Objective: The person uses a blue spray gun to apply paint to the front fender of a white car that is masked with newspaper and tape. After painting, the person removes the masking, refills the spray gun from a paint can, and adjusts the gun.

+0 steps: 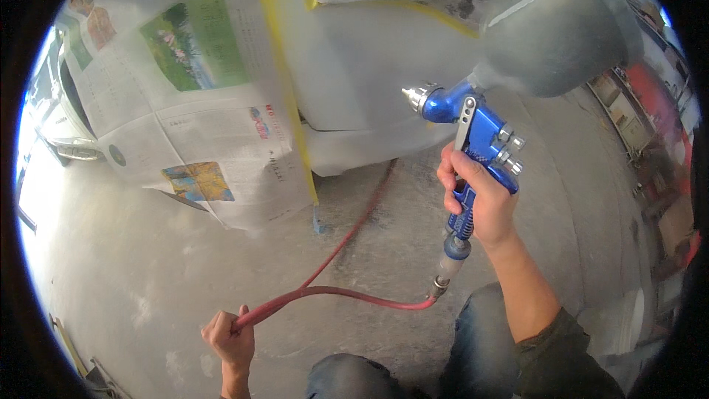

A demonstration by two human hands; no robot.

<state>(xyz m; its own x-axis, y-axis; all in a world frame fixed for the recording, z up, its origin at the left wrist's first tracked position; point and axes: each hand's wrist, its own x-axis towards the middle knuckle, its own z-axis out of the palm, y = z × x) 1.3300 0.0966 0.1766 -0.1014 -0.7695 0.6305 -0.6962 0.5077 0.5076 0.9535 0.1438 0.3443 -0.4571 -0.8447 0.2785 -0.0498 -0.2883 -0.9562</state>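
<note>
My right hand (487, 196) is wrapped round the grip of a blue paint spray gun (485, 131), its fingers at the trigger. The gun's silver nozzle points left, toward a grey car panel (354, 96). On top of the gun sits a large grey paint cup (557, 29), tilted up to the right. A red air hose (354, 294) joins the fitting below the grip. Low on the left, my left hand (230, 336) is closed round that hose. The hose also runs back under the car body.
Newspaper masking sheets (170, 114) cover the car body on the left, edged with yellow tape (284, 81). Grey concrete floor (295, 251) lies below. Shelves with boxes (624, 111) stand along the right. Another car (70, 118) shows at far left.
</note>
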